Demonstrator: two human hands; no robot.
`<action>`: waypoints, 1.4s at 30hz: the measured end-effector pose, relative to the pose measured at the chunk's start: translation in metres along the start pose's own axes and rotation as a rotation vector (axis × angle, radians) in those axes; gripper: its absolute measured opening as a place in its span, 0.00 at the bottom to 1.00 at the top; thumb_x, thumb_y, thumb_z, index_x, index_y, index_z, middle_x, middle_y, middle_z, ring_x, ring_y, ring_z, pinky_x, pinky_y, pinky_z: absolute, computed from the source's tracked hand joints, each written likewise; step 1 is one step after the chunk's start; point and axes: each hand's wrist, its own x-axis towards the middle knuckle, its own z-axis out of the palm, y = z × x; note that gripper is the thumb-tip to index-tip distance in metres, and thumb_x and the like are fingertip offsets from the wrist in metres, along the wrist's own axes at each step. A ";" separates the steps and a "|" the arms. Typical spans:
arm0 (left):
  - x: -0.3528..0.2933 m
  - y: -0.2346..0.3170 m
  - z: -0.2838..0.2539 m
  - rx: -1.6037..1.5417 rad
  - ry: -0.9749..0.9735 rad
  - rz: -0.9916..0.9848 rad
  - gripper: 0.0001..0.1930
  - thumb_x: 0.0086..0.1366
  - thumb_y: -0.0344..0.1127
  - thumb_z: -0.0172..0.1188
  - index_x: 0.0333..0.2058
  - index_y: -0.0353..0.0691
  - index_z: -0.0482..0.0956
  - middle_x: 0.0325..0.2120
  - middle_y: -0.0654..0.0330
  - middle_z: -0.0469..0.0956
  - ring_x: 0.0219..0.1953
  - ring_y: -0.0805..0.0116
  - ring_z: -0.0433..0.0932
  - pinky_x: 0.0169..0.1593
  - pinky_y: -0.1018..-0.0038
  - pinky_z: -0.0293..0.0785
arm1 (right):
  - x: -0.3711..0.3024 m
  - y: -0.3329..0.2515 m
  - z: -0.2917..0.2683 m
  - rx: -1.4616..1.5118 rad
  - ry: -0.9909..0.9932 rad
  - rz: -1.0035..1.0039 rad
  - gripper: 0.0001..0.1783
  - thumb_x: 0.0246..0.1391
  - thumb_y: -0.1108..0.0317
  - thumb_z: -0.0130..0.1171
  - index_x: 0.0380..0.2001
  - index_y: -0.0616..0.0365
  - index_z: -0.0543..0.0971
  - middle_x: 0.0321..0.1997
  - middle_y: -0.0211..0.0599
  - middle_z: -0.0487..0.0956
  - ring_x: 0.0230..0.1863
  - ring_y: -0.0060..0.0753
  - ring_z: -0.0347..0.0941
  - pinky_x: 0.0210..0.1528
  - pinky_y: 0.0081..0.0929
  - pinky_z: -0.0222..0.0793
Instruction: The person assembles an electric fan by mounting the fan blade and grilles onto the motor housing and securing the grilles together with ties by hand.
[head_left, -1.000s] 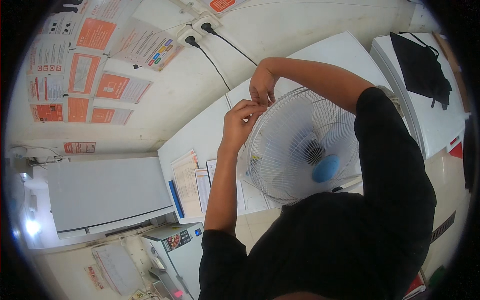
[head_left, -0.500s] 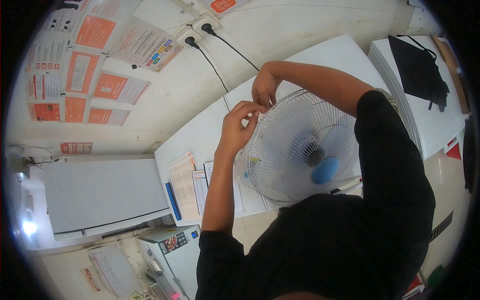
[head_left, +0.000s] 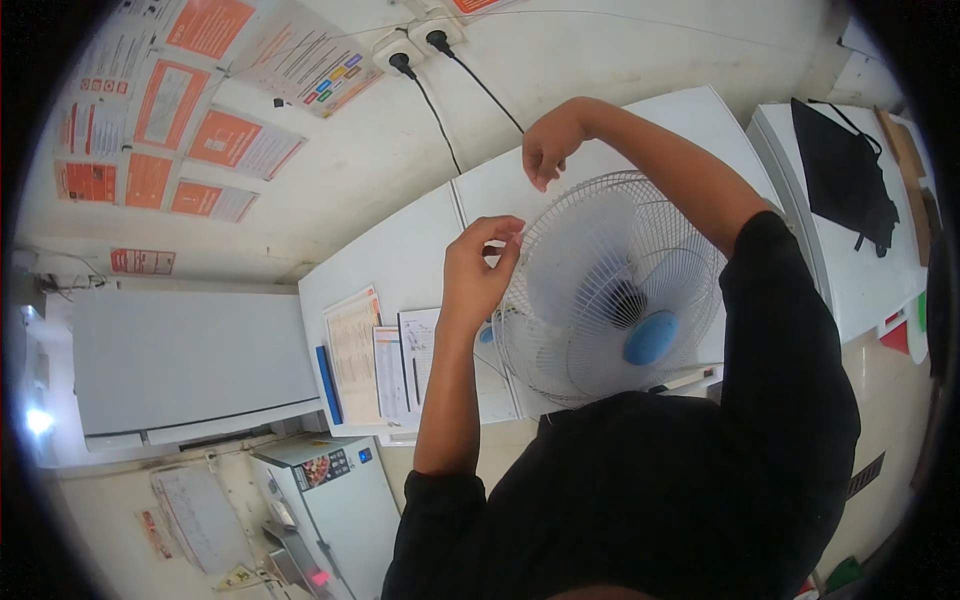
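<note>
Biggest thing on the field, the white surface (head_left: 380,255), runs out under both hands and beyond. On it comes the fan (head_left: 600,300), wire cage facing up: it's right of the left hand, just on the near side of the right. Off to the left hand's left, papers (head_left: 352,350) lie well clear.

Now the left hand (head_left: 478,275)! Fingers bent, thumb and fingertips close together right at the cage's rim; whether something thin sits between them, I can't tell. Over the far edge, the right hand (head_left: 553,145) hangs from a bent wrist, fingers loosely curled and pointing down, seemingly just off the wire; I can't make out anything in it.

For good rim work, I'd want one palm braced on the outer ring while the other pinches, small fingertip moves, and that right forearm lifted so it doesn't drag the mesh. Blue hub (head_left: 652,338), nearer the body than either hand: best left unpressed. Smallest of all, a dark pen (head_left: 416,380), left of the left forearm, well out of play.
</note>
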 end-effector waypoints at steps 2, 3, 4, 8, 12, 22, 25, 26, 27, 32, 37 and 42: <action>0.007 0.002 0.003 -0.022 0.077 -0.020 0.10 0.68 0.31 0.64 0.46 0.38 0.84 0.46 0.58 0.84 0.45 0.70 0.82 0.47 0.72 0.80 | -0.010 -0.001 -0.001 -0.080 0.087 0.019 0.12 0.57 0.64 0.64 0.39 0.61 0.85 0.31 0.34 0.82 0.37 0.26 0.77 0.45 0.27 0.73; 0.012 0.003 0.005 -0.036 0.137 -0.037 0.11 0.68 0.31 0.64 0.48 0.38 0.84 0.46 0.57 0.84 0.45 0.70 0.82 0.47 0.73 0.79 | -0.015 0.000 0.001 -0.091 0.241 0.012 0.11 0.57 0.65 0.64 0.38 0.61 0.85 0.32 0.36 0.82 0.38 0.28 0.77 0.45 0.27 0.73; 0.019 0.003 0.008 -0.046 0.148 -0.036 0.11 0.68 0.31 0.64 0.48 0.38 0.84 0.46 0.57 0.84 0.45 0.70 0.82 0.47 0.73 0.79 | -0.022 -0.003 0.004 -0.102 0.400 0.005 0.11 0.57 0.65 0.63 0.38 0.62 0.84 0.34 0.37 0.83 0.38 0.29 0.78 0.44 0.28 0.73; 0.039 0.014 0.008 -0.088 0.200 -0.012 0.13 0.68 0.32 0.64 0.49 0.36 0.84 0.39 0.58 0.86 0.39 0.72 0.82 0.44 0.76 0.77 | -0.052 -0.037 0.025 -0.177 0.629 -0.182 0.09 0.59 0.67 0.62 0.35 0.62 0.82 0.36 0.37 0.82 0.39 0.31 0.78 0.43 0.30 0.73; 0.043 0.030 0.005 -0.122 0.057 0.005 0.12 0.67 0.30 0.63 0.47 0.33 0.85 0.32 0.61 0.86 0.35 0.74 0.82 0.42 0.77 0.76 | -0.082 -0.072 0.054 -0.230 0.815 -0.245 0.05 0.60 0.71 0.60 0.34 0.61 0.81 0.36 0.36 0.81 0.38 0.32 0.77 0.41 0.32 0.72; 0.013 0.035 0.015 -0.129 0.285 0.126 0.08 0.70 0.31 0.59 0.39 0.32 0.82 0.34 0.58 0.85 0.39 0.71 0.81 0.48 0.73 0.75 | -0.151 -0.059 0.137 -0.154 1.681 -0.033 0.21 0.64 0.56 0.61 0.52 0.60 0.80 0.47 0.50 0.81 0.50 0.50 0.77 0.54 0.40 0.72; -0.001 -0.036 0.027 -0.260 0.282 0.019 0.12 0.74 0.35 0.52 0.38 0.32 0.80 0.39 0.56 0.84 0.44 0.70 0.79 0.53 0.73 0.72 | -0.179 0.073 0.175 -0.020 1.474 0.797 0.40 0.67 0.38 0.47 0.57 0.69 0.76 0.58 0.61 0.78 0.61 0.59 0.73 0.64 0.47 0.65; -0.004 -0.045 0.033 -0.294 0.276 -0.025 0.14 0.75 0.36 0.49 0.37 0.32 0.79 0.39 0.56 0.83 0.45 0.70 0.78 0.53 0.74 0.71 | -0.183 0.116 0.190 0.032 1.271 1.105 0.45 0.68 0.33 0.41 0.57 0.71 0.76 0.60 0.65 0.76 0.63 0.61 0.71 0.67 0.48 0.63; -0.010 -0.036 0.040 -0.237 0.218 -0.083 0.16 0.75 0.36 0.46 0.39 0.31 0.80 0.38 0.57 0.83 0.43 0.69 0.77 0.52 0.73 0.70 | -0.187 0.161 0.214 0.038 1.276 1.134 0.45 0.68 0.33 0.41 0.57 0.71 0.76 0.60 0.65 0.76 0.63 0.61 0.71 0.67 0.48 0.63; -0.032 -0.049 0.031 -0.264 0.266 -0.159 0.15 0.74 0.34 0.46 0.43 0.31 0.81 0.38 0.57 0.82 0.41 0.69 0.77 0.49 0.75 0.71 | -0.145 0.152 0.254 0.936 1.384 0.500 0.50 0.64 0.26 0.41 0.57 0.69 0.78 0.56 0.51 0.81 0.61 0.48 0.74 0.65 0.38 0.65; -0.053 -0.077 0.027 -0.189 0.320 -0.013 0.16 0.74 0.32 0.43 0.43 0.31 0.81 0.38 0.56 0.82 0.39 0.69 0.78 0.48 0.75 0.73 | -0.143 0.116 0.240 1.108 1.251 0.360 0.50 0.62 0.25 0.45 0.56 0.67 0.79 0.53 0.45 0.82 0.56 0.40 0.74 0.63 0.36 0.65; -0.088 -0.088 0.011 -0.699 0.289 -0.127 0.16 0.71 0.33 0.42 0.42 0.29 0.77 0.45 0.49 0.82 0.48 0.62 0.79 0.56 0.69 0.72 | -0.135 0.067 0.247 0.960 1.272 0.517 0.50 0.61 0.24 0.46 0.54 0.68 0.80 0.53 0.45 0.82 0.56 0.39 0.74 0.62 0.34 0.65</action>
